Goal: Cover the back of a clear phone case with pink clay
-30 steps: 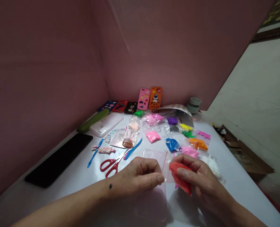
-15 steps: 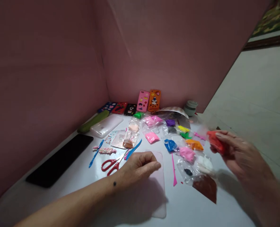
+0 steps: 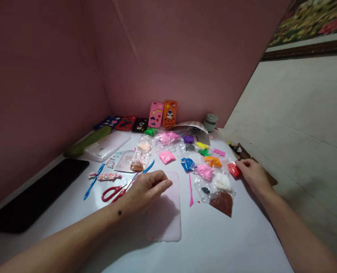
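At the bench's [image 3: 214, 242] edge, the right hand [image 3: 254, 176] has its fingertips against a red packet [image 3: 233, 171]; I can't tell whether they're clamped on it. Just left of those fingers, clear bags hold a white lump [image 3: 223, 181], an orange one [image 3: 213, 162] and a pink one [image 3: 205, 171]. The left hand's [image 3: 145, 192] fingers curl together above a clear phone case [image 3: 168, 212].
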Motion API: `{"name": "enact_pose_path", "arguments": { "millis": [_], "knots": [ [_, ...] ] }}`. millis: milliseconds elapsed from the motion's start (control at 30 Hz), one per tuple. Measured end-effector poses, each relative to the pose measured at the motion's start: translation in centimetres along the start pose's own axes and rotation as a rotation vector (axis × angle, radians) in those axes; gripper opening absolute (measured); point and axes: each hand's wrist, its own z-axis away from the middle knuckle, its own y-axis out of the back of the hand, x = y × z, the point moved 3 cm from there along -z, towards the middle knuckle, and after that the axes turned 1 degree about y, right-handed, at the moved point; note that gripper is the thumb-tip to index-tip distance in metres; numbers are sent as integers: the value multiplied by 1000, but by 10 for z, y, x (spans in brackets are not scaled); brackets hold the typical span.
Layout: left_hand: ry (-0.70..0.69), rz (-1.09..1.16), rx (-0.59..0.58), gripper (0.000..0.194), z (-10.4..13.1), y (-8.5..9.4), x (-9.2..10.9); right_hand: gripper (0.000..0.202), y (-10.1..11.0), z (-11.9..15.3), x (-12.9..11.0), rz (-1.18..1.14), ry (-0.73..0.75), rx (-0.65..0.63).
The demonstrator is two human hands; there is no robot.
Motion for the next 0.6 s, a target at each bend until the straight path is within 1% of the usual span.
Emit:
{"name": "enact_pose_path", "arguments": {
  "millis": [100,200,267,367,500,600],
  "knots": [
    [-6,-31,8,31,-1,1,-2,16,-2,3,-5,144,-19,-38],
    [-32,-65,-21,30,0,-1,-1,16,0,7,-10,193,-1,-38],
    [-73,-109,-32,28,1,-2,0,15,2,9,-12,185,20,-22],
    [-169,-170,-45,25,3,-6,1,14,5,12,-12,131,43,3],
    [-250,-196,-75,23,6,-11,-2,23,8,12,-9,50,42,-3],
    [-393,-247,-106,24,11,-17,-2,23,8,9,-4,24,39,4]
  ]
}}
